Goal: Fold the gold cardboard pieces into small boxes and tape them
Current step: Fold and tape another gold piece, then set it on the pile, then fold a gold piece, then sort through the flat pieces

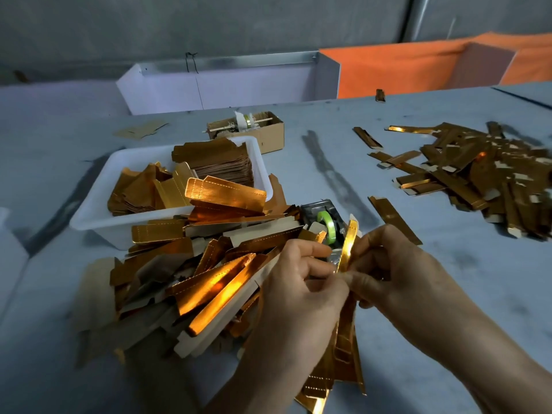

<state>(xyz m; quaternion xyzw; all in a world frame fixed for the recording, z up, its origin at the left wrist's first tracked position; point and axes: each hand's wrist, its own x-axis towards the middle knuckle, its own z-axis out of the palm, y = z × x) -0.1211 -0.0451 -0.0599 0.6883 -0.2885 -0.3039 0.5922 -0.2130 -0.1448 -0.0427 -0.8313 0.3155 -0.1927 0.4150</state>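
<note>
A narrow gold cardboard piece (pixel 349 243) stands almost upright between my two hands. My left hand (pixel 298 291) pinches its lower part from the left, and my right hand (pixel 388 267) pinches it from the right. Below the hands more gold cardboard (pixel 343 363) hangs down toward the table. Just behind the piece sits a tape dispenser (pixel 321 215) with a green roll of tape (pixel 327 224). A loose heap of flat gold pieces (pixel 203 270) lies left of my hands.
A white tray (pixel 119 216) at the left holds stacked gold blanks. A pile of folded gold boxes (pixel 478 174) covers the right of the grey table. A small brown carton (pixel 263 127) stands behind the tray. A white bin and an orange bin stand beyond the table's far edge.
</note>
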